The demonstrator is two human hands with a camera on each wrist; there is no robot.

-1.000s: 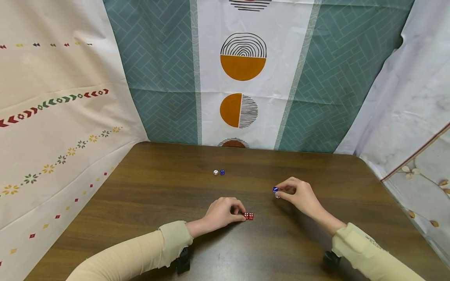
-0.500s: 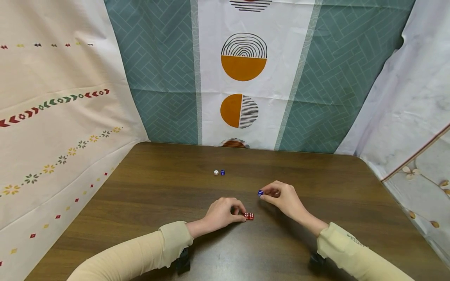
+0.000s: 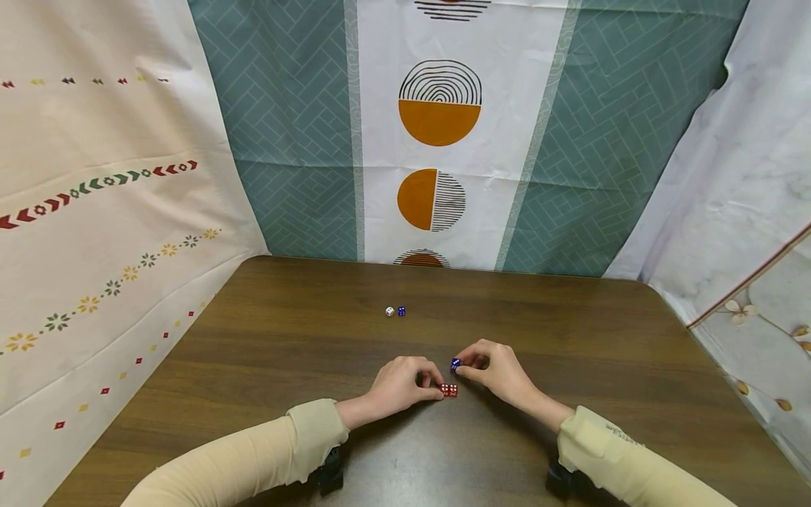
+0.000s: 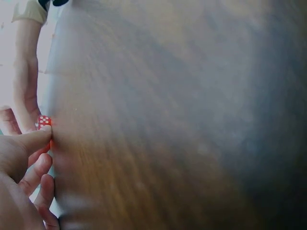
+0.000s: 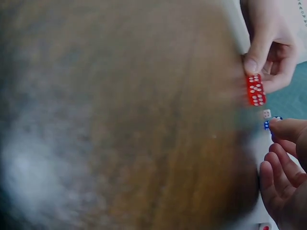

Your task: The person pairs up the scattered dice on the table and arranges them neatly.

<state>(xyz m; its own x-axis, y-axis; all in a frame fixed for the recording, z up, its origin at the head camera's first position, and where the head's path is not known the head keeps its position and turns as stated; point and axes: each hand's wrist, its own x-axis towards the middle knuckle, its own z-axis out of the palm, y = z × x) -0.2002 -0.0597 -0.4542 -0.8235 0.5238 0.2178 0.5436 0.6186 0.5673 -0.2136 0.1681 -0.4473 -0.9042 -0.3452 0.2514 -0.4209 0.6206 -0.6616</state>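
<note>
Two red dice sit side by side on the table in the head view. My left hand pinches the left one between thumb and index finger; in the left wrist view the thumb covers part of the red die. Just behind and to the right of the red dice, my right hand holds a blue die between thumb and fingertips. In the right wrist view the red dice show white pips, and the thumb of my right hand hides most of the held blue die.
Farther back on the table lie a white die and another blue die, close together. A white die with a red pip shows at the bottom of the right wrist view. Cloth hangings border the table.
My right hand has carried the blue die leftward and nearer, away from a white die, to beside the red dice. My left hand stays in place at the red dice.
</note>
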